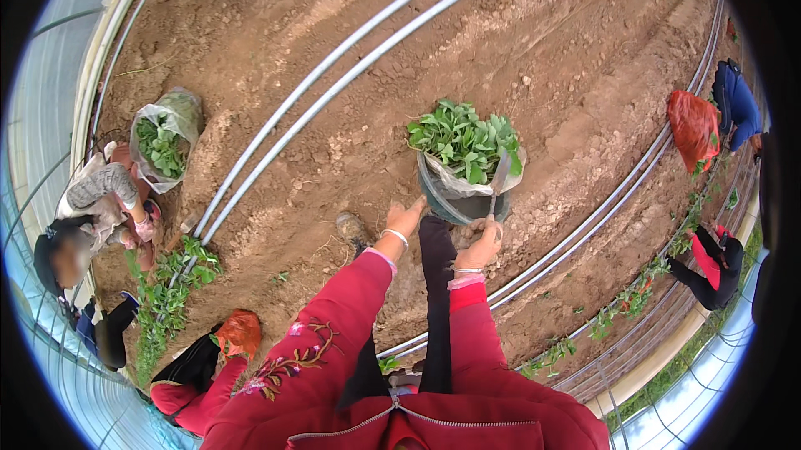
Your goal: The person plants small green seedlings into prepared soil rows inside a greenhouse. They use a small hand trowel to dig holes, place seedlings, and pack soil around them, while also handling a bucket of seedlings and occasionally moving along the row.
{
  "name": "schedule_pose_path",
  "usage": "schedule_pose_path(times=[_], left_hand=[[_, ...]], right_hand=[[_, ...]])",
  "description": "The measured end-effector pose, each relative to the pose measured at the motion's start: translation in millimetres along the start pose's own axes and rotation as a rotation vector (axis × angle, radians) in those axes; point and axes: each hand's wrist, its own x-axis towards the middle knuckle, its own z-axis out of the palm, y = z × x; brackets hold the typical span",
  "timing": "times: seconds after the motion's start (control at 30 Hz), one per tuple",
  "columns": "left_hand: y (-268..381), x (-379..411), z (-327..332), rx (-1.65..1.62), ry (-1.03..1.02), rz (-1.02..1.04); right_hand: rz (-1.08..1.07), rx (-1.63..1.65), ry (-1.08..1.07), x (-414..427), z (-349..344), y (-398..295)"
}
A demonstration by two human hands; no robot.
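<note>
Before me, on bare soil, stands a dark plastic bucket (433,190) with a translucent plastic bag (449,178) in its mouth, filled with green leafy seedlings (463,140). My right hand (480,246) grips the handle of a metal-bladed hand tool (499,181), whose blade points away from me over the bucket's near rim and the leaves. My left hand (403,221) is just left of the bucket, fingers apart, nothing seen in it; whether its fingertips touch the bucket cannot be told.
Two metal pipes (331,94) cross the soil on the left, two more (582,218) on the right. A co-worker (103,193) crouches at left beside a bag of leaves (164,140). Other people work around. Plants (166,300) lie at lower left; a red bag (693,128) stands at right.
</note>
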Motion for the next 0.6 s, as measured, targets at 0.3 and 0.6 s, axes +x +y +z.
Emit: schedule_pose_path(times=[0.3, 0.6], left_hand=[[-14, 144, 76, -0.368, -0.193, -0.130], [-30, 116, 126, -0.566, -0.186, 0.012]], right_hand=[[-0.114, -0.102, 0.098, 75, -15, 47], [-0.324, -0.175, 0.044, 95, -38, 37]])
